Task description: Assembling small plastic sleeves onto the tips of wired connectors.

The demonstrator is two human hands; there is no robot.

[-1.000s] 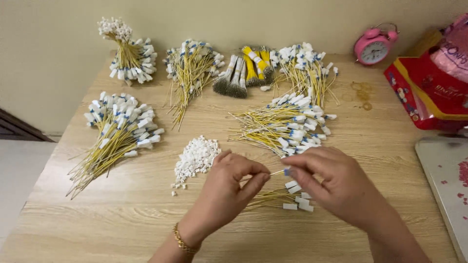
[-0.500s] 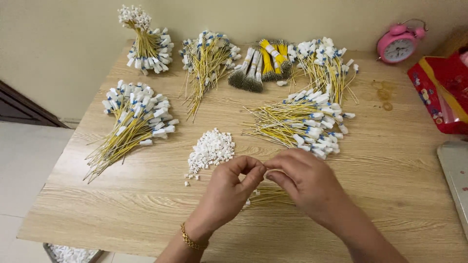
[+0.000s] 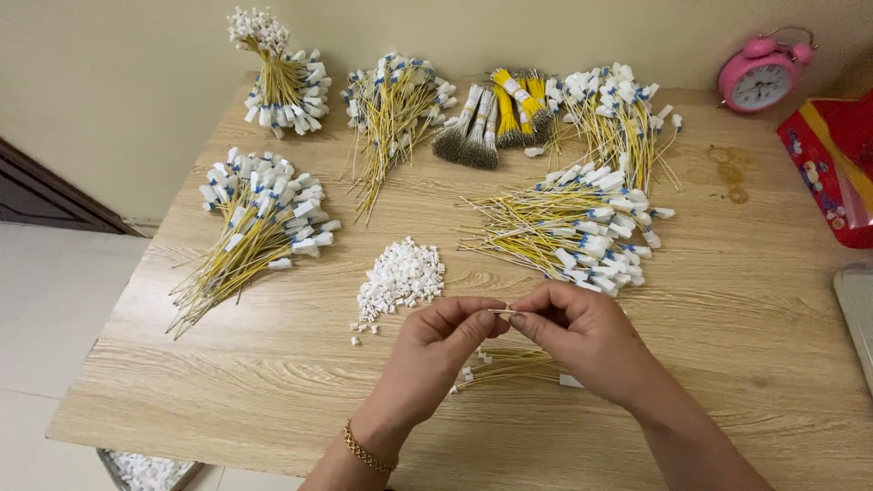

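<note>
My left hand (image 3: 436, 355) and my right hand (image 3: 582, 332) meet over the front middle of the wooden table (image 3: 273, 391). Both pinch the same thin yellow wire (image 3: 503, 313) between thumb and forefinger. Whether a white connector sits on its end is hidden by the fingers. Under my hands lies a small bunch of yellow wires with white connectors (image 3: 509, 366). A heap of loose white connectors (image 3: 402, 275) lies just beyond my left hand.
Bundles of yellow wires with white connectors lie at left (image 3: 259, 218), far left (image 3: 277, 77), back middle (image 3: 396, 114) and right (image 3: 582, 227). Grey and yellow bundles (image 3: 496, 118), a pink alarm clock (image 3: 759, 77) and a red bag (image 3: 832, 164) stand further back.
My hands have come closer together and the wire between them shows shorter. The view has shifted, so the table sits lower and more to the right.
</note>
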